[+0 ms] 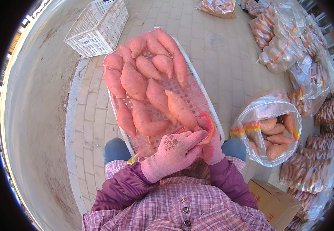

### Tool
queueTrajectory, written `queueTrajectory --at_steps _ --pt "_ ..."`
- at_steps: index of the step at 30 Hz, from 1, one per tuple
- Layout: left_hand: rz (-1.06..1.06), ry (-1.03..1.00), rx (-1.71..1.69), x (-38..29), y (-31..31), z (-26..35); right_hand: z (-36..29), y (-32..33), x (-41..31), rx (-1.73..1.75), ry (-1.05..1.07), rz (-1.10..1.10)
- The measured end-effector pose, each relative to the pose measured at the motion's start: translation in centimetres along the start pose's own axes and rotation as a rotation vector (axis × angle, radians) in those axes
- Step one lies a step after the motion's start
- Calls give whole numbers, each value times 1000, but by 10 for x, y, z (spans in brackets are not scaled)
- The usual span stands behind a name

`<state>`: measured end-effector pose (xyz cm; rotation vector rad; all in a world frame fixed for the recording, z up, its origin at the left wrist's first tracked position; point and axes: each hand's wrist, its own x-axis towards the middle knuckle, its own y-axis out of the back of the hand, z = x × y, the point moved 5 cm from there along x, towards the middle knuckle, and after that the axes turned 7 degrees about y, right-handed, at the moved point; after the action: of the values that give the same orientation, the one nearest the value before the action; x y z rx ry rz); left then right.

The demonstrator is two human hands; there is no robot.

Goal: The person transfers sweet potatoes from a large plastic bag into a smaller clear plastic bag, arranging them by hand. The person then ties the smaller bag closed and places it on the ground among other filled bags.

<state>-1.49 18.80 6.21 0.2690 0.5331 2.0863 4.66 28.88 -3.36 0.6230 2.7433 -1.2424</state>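
Note:
A pink translucent bag (187,91) filled with sweet potatoes (133,82) lies over an upturned white plastic crate (210,108) before me. My left hand (173,153), in a pink knitted glove bearing writing, is at the bag's near right corner, its fingers closed on the bag's gathered mouth (206,130). My right hand (214,145), gloved too, holds the same gathered plastic from the right and is partly behind it. One sweet potato (180,109) points with its narrow end to my left fingers; whether they touch it, I cannot tell.
At right stands an open clear bag (295,115) of sweet potatoes, with a cardboard box (273,202) nearer me. Filled bags (281,55) line the far right; another bag (219,8) lies at the top. An openwork white crate (97,40) stands at upper left on the paving.

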Motion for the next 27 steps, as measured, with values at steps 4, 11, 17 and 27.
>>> queueTrajectory --at_steps 4,11,17,27 --pt "-19 29 14 1 -8 -5 7 -8 37 -99 224 34" --pt "14 42 -44 -5 -6 -14 37 9 63 -335 296 190" --pt "7 72 -37 -6 -1 -8 37 19 73 -693 322 167" --pt "218 -154 304 0 26 23 -98 59 -74 -937 91 93"
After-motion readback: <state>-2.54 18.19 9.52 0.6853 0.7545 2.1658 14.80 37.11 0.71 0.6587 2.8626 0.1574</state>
